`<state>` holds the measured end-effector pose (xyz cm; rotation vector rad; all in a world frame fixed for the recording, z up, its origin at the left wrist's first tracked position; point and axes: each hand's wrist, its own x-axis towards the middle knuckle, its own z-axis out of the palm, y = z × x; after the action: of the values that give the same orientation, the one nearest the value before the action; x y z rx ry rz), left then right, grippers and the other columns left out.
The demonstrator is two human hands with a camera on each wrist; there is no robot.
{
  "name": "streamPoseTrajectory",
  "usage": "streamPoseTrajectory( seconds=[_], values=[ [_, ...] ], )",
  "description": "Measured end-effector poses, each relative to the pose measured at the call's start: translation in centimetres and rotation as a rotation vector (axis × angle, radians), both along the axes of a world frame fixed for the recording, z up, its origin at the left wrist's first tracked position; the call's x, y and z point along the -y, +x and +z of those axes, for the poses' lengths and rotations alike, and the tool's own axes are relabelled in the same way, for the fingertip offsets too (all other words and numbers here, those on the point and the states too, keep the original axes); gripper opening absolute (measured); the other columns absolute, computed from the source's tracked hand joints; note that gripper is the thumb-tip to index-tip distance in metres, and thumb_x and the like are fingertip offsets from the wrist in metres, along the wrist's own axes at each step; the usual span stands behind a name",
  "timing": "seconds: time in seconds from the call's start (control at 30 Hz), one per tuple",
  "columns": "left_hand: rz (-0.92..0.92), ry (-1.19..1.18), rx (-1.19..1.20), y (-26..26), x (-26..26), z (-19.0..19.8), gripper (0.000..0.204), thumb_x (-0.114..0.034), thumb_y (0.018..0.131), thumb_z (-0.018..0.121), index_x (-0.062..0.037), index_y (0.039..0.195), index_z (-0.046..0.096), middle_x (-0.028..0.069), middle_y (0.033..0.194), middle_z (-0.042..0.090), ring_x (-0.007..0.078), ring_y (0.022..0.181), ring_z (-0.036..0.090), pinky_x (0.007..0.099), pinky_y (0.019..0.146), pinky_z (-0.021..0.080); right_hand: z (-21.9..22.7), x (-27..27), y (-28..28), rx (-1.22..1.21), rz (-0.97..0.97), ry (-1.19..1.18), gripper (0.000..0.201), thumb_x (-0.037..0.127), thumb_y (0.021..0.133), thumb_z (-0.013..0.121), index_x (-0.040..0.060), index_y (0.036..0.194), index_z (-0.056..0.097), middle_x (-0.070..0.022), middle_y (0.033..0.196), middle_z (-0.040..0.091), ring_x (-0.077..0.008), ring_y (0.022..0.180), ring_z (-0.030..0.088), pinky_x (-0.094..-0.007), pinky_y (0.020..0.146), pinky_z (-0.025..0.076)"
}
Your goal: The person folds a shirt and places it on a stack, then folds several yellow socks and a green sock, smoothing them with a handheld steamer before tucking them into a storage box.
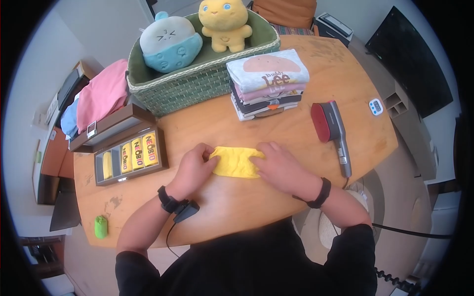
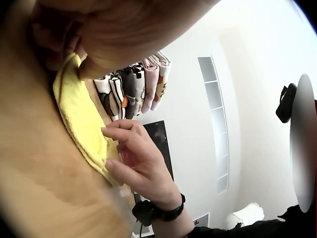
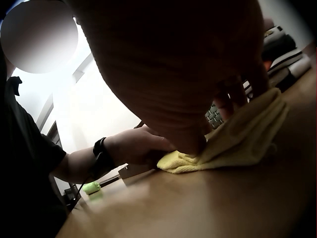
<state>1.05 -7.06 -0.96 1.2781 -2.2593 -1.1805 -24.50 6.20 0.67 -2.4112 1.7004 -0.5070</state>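
The yellow cloth (image 1: 236, 163) lay creased on the table (image 1: 224, 202) before the person, the left hand (image 1: 194, 167) pinching one end; whether the right hand (image 1: 282, 166) pinched the other or merely pressed it, one could not tell. A light, equal pull outward seemed the surest way to ease the wrinkles. Around it the wood, darkly marked toward the left, carried a woven basket (image 1: 197, 89), with a black screen (image 1: 412, 61) beyond.
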Motion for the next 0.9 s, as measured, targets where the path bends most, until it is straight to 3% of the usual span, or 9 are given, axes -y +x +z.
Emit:
streamPoseTrajectory(
  seconds=[0.23,0.5,0.77,0.83,0.9],
  values=[
    [0.053,0.098,-0.049,-0.4,1.1,-1.0,0.026,-0.018,0.099,0.073,0.0048,0.111,0.066,0.0149,0.088,0.072,0.0226,0.082,0.070,0.0368,0.076,0.057,-0.3,-0.2,-0.2,0.002,0.009,0.036,0.030,0.013,0.087,0.071,0.0054,0.116,0.072,-0.0175,0.120,0.061,-0.0359,0.115,0.059,-0.0469,0.096,0.053],
    [0.056,-0.115,0.029,-0.7,0.8,-0.7,0.018,-0.015,0.106,0.060,0.0034,0.106,0.060,0.0258,0.089,0.071,0.0413,0.084,0.071,0.0475,0.077,0.056,-0.7,-0.6,-0.3,0.014,0.009,0.000,0.036,0.011,0.087,0.069,0.0054,0.123,0.071,-0.0178,0.120,0.060,-0.0366,0.114,0.059,-0.0478,0.096,0.052],
    [0.090,-0.053,0.054,-0.7,-0.7,0.4,0.032,-0.017,0.098,0.071,0.0046,0.119,0.062,0.0227,0.096,0.074,0.0400,0.089,0.072,0.0473,0.081,0.057,-0.9,-0.7,-0.4,0.019,0.004,-0.003,0.038,0.011,0.087,0.070,0.0052,0.125,0.072,-0.0200,0.127,0.060,-0.0377,0.118,0.058,-0.0480,0.100,0.051],
    [0.087,-0.050,0.048,-0.5,-0.8,0.2,0.034,-0.017,0.096,0.073,0.0045,0.120,0.062,0.0221,0.097,0.074,0.0400,0.090,0.072,0.0472,0.082,0.058,-1.0,-0.7,-0.7,0.029,0.007,0.083,0.047,0.014,0.088,0.076,0.0082,0.134,0.070,-0.0206,0.138,0.057,-0.0395,0.128,0.055,-0.0490,0.108,0.048],
    [0.086,-0.058,-0.011,-0.4,-0.9,-0.3,0.031,-0.014,0.094,0.073,0.0039,0.118,0.063,0.0222,0.097,0.074,0.0396,0.090,0.072,0.0468,0.082,0.057,-1.0,-0.6,-1.2,0.034,0.015,0.092,0.049,0.014,0.088,0.076,0.0090,0.136,0.069,-0.0209,0.138,0.057,-0.0402,0.128,0.055,-0.0492,0.109,0.048]
  ],
)
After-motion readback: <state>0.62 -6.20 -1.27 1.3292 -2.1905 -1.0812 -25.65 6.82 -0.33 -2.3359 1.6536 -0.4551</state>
